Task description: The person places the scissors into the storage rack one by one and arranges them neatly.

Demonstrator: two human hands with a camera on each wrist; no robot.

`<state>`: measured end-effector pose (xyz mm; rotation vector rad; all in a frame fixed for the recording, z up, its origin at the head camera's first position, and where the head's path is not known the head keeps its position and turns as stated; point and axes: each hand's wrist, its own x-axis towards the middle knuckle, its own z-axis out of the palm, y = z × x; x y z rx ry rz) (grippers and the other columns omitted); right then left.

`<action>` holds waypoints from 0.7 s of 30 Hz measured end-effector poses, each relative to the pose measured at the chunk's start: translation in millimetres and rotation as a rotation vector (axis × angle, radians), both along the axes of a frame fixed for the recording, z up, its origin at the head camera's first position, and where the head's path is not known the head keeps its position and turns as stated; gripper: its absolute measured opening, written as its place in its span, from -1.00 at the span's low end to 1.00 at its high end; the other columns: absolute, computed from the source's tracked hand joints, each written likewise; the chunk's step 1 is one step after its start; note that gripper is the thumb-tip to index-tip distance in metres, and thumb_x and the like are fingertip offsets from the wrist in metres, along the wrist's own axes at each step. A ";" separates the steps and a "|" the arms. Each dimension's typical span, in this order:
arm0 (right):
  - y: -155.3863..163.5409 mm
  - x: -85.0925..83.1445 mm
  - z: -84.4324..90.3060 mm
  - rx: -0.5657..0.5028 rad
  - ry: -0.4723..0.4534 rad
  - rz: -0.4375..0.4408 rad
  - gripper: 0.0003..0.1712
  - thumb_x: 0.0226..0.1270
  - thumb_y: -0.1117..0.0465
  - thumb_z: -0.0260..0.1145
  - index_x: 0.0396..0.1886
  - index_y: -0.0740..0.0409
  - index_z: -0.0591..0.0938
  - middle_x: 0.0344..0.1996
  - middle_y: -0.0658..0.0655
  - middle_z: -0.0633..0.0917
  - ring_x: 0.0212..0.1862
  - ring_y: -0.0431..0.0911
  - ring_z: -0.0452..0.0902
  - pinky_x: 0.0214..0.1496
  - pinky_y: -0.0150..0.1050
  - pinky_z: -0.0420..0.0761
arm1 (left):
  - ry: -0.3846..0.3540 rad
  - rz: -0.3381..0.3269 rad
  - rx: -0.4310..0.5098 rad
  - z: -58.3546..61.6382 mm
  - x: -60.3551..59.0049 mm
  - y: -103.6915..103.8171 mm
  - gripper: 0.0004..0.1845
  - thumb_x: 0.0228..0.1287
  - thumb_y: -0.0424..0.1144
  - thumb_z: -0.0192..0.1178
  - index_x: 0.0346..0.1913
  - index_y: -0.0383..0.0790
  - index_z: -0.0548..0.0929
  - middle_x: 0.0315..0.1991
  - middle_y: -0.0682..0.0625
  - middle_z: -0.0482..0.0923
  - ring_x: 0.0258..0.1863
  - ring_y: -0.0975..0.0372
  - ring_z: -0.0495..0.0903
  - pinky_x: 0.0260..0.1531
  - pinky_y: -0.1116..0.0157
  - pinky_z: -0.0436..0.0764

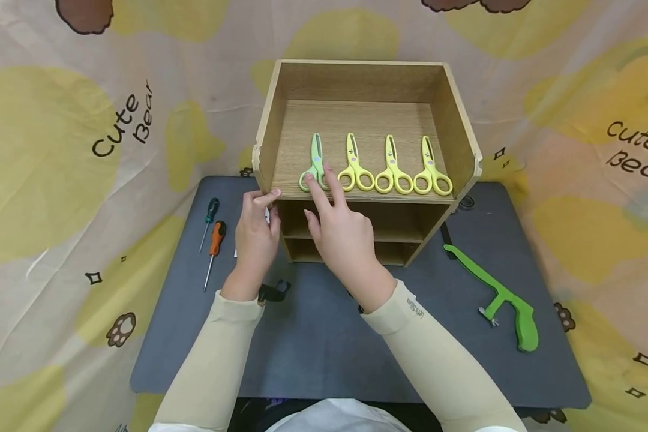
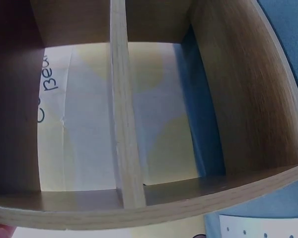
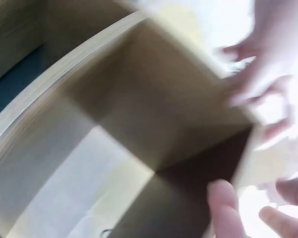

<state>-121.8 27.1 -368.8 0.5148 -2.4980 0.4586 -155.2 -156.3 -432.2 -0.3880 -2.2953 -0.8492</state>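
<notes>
Wood shelf (image 1: 281,129): my left hand (image 1: 256,231) pinches its front edge.
Right hand (image 1: 341,231): fingers spread, touching green scissors (image 1: 315,165).
Risk: I could nudge them off.

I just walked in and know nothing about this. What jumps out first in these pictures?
Four small scissors lie in a neat row on top of a wooden shelf box, three yellow and the leftmost pale green. The right hand touches that green pair with straight fingers, while the left hand grips the box's front left corner. A bright green tool lies on the grey mat.
</notes>
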 end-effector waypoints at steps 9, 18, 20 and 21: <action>86.2 73.9 -31.6 -0.046 0.001 0.176 -0.73 0.32 0.27 0.52 0.01 0.10 0.82 -0.17 0.06 0.79 -0.18 -0.03 0.74 -0.25 -0.10 0.73 | -0.058 -0.066 -0.140 0.7 34.9 -43.5 -0.37 0.54 0.39 -0.09 0.46 0.14 0.38 0.44 -0.21 0.36 0.39 -0.17 0.34 0.13 -0.27 0.36; 200.4 96.4 -74.7 0.075 -0.269 -0.183 -0.31 0.52 -0.22 0.25 0.49 0.01 0.53 0.52 0.19 0.43 0.60 0.30 0.03 0.49 0.49 -0.18 | -0.459 0.012 -0.520 -2.6 80.1 -110.3 -0.08 0.41 0.39 0.12 0.69 0.14 0.11 0.72 -0.05 -0.45 0.65 -0.09 -0.52 0.40 -0.38 -0.48; 211.2 92.7 -72.9 0.139 -0.383 -0.245 -0.06 0.50 -0.39 0.15 0.70 -0.13 0.17 0.70 0.17 -0.02 0.66 0.28 -0.45 0.38 0.57 -0.48 | -0.516 0.021 -0.537 -3.1 82.5 -111.8 -0.01 0.37 0.32 0.23 0.71 0.14 0.03 0.71 -0.05 -0.52 0.64 -0.09 -0.57 0.37 -0.40 -0.52; 213.6 91.8 -71.3 0.162 -0.427 -0.263 0.02 0.46 -0.39 0.20 0.74 -0.17 0.03 0.71 0.15 -0.17 0.64 0.26 -0.59 0.33 0.60 -0.53 | -0.529 0.022 -0.539 -3.1 83.3 -111.8 -0.01 0.37 0.34 0.21 0.71 0.15 0.01 0.70 -0.04 -0.54 0.63 -0.09 -0.58 0.37 -0.40 -0.52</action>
